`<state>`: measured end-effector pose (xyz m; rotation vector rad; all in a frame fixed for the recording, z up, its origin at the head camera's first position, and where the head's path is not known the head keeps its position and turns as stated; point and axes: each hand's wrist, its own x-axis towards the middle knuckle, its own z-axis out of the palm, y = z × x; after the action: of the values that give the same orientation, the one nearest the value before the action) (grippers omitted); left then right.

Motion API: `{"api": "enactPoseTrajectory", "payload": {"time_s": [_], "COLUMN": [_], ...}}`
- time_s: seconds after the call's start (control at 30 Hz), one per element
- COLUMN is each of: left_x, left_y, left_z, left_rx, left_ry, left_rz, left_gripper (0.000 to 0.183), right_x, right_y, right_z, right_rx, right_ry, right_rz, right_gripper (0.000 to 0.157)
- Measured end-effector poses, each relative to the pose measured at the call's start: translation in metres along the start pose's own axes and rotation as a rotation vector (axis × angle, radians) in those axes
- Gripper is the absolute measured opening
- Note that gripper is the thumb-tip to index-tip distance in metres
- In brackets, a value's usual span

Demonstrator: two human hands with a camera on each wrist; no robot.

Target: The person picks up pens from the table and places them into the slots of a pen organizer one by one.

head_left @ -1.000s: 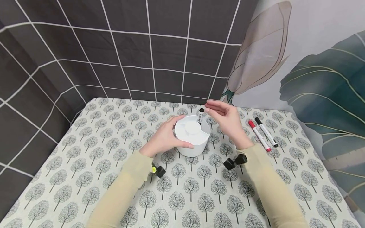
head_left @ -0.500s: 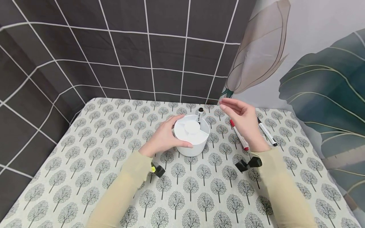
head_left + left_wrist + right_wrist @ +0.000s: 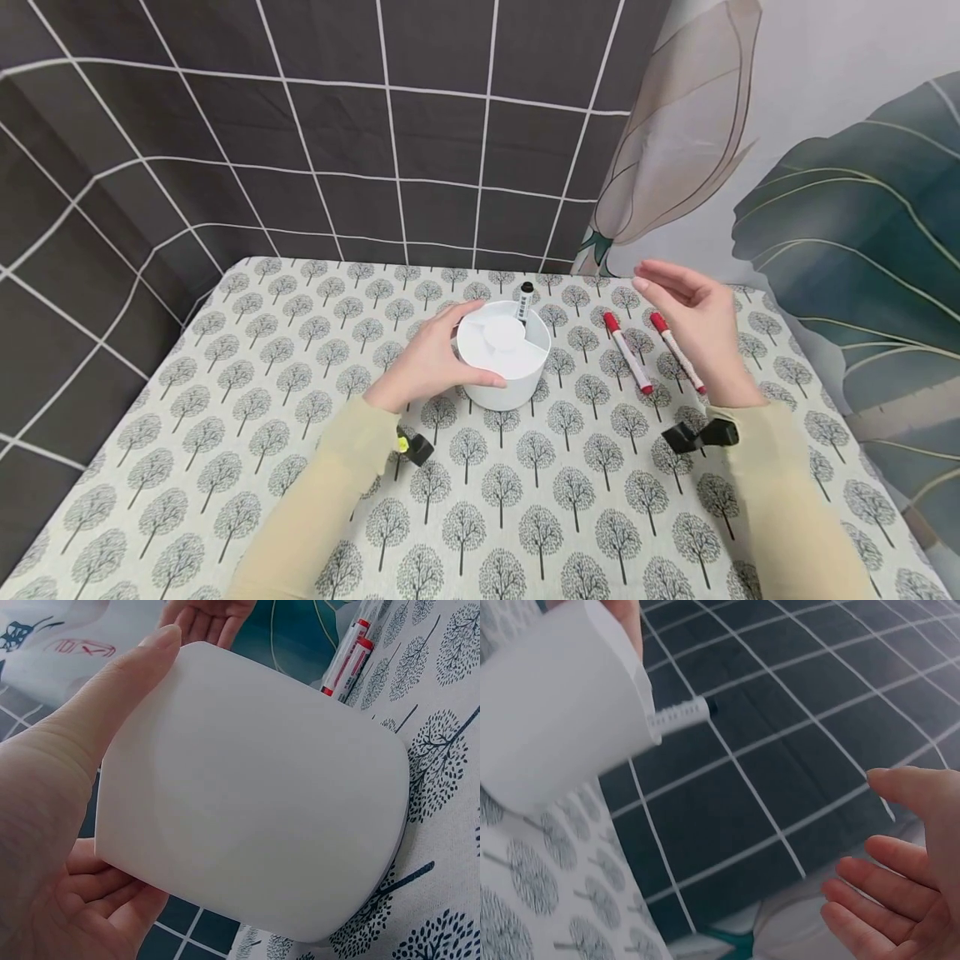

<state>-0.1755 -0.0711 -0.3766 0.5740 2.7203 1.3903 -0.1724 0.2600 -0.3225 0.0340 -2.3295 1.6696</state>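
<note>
My left hand (image 3: 431,358) grips a white round pen holder (image 3: 504,392) by its side, thumb in front and fingers behind, as the left wrist view shows around its smooth wall (image 3: 255,787). Dividers split the holder's inside into compartments around a round middle. A white marker with a black cap end (image 3: 524,302) stands tilted in the back right compartment, its upper part above the rim. Off to the right, my right hand (image 3: 693,321) hovers with loosely bent fingers and nothing in them, close over a red-capped marker (image 3: 678,354). Left of that lies another red-capped marker (image 3: 628,354).
The table carries a tree-patterned cloth (image 3: 468,500). Behind it hangs a dark cloth with a white grid (image 3: 442,133), and a leaf-printed curtain (image 3: 847,233) borders the right side. A black-capped marker seen earlier is hidden behind my right hand.
My right hand has moved right, from beside the upright marker to over the markers on the table. Both red-capped markers now show. My left hand and the pen holder have stayed put.
</note>
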Motion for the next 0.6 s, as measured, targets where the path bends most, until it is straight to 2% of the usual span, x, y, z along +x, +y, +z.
{"api": "enactPoseTrajectory", "payload": {"time_s": [0.23,0.6], "left_x": [0.000,-0.002], "left_y": [0.000,0.002], "left_z": [0.000,-0.001], "left_rx": [0.011,-0.005], "left_ry": [0.003,-0.003], "left_rz": [-0.001,-0.017], "left_gripper": [0.115,0.114], "right_x": [-0.002,-0.010], "right_y": [0.013,0.034], "right_z": [-0.022,-0.046], "right_rx": [-0.018,-0.107], "right_ry": [0.038,0.077], "right_rz": [0.056,0.075], "right_gripper": [0.045,0.045]}}
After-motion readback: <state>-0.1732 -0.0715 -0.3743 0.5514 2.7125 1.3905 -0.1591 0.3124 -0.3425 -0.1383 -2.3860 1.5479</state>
